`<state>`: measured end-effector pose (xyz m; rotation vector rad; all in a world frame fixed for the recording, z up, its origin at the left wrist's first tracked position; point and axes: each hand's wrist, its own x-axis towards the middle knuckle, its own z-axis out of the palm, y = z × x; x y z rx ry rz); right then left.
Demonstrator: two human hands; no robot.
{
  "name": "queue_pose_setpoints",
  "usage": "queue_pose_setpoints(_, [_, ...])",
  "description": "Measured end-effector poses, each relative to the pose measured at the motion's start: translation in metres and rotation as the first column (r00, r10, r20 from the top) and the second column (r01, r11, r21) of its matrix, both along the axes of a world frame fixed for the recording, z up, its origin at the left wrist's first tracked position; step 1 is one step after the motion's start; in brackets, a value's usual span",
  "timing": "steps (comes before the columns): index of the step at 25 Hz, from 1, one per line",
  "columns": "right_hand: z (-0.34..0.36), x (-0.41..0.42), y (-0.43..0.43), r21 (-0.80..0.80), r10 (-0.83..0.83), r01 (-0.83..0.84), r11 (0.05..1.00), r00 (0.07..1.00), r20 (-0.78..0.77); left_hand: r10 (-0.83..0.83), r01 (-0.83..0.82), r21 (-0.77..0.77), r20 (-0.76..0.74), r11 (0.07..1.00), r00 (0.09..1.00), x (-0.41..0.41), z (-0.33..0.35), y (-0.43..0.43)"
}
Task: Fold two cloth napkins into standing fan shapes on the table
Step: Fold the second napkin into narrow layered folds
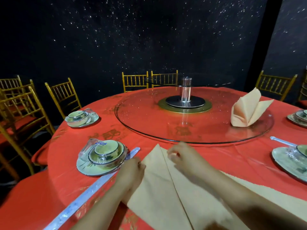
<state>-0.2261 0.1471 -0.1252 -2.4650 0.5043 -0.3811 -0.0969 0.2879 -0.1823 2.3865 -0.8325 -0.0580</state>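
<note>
A banquet hall: a round table (69,183) in red cloth with a glass turntable (196,130); gilt chairs (63,95); wrapped place settings (103,156); starry black walls (132,39).

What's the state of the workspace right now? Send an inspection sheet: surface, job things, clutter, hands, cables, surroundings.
Surface: round table in red patterned cloth, with a clear glass turntable at its centre.
Job's things: standing folded peach cloth napkin on the turntable's right side; flat peach cloth napkin, folded to a point, at the near edge.
Clutter: plastic-wrapped bowl-and-plate settings; long plastic-wrapped utensil packet.
Hands: left hand grips the flat napkin's left edge; right hand pinches it near the point.
Cables: nothing seen.
Surroundings: gold slatted chairs; black star-speckled wall.
</note>
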Motion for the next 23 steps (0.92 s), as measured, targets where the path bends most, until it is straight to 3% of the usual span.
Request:
queue_pose_setpoints(2, [-0.021,-0.021,0.019,0.003,0.080,-0.080,0.997,0.991,-0.104,-0.035,0.036,-0.017,0.039,0.999,0.999,-0.004,0.008,-0.002])
queue_pose_setpoints(6, [-0.029,-0.015,0.042,-0.204,0.141,-0.192,0.960,0.960,-0.242,-0.011,0.019,-0.120,0.069,0.993,0.998,0.001,0.022,-0.003])
queue_pose_setpoints(11, [-0.055,-0.018,0.063,-0.264,0.141,-0.245,0.933,0.923,-0.359,-0.054,0.043,0.082,0.128,0.996,0.990,0.004,0.012,-0.001])
queue_pose_setpoints(14, [-0.060,-0.019,0.065,-0.256,0.139,-0.247,0.935,0.916,-0.376,-0.108,0.033,0.211,0.353,0.977,0.929,-0.008,0.016,0.001])
queue_pose_setpoints(16, [-0.060,-0.018,0.065,-0.265,0.134,-0.246,0.932,0.915,-0.380,-0.252,0.171,0.220,0.421,0.960,0.871,-0.015,0.006,0.006])
queue_pose_setpoints(18, [-0.061,-0.018,0.065,-0.284,0.134,-0.249,0.926,0.920,-0.369,-0.373,0.290,0.292,0.291,0.911,0.881,-0.022,-0.001,0.017])
queue_pose_setpoints(22, [-0.055,-0.015,0.064,-0.304,0.108,-0.221,0.927,0.931,-0.348,-0.394,0.303,0.349,0.229,0.887,0.890,-0.022,-0.020,0.034])
queue_pose_setpoints(23, [-0.051,-0.009,0.060,-0.304,0.094,-0.205,0.930,0.935,-0.341,-0.387,0.308,0.381,0.150,0.872,0.910,-0.025,-0.014,0.034])
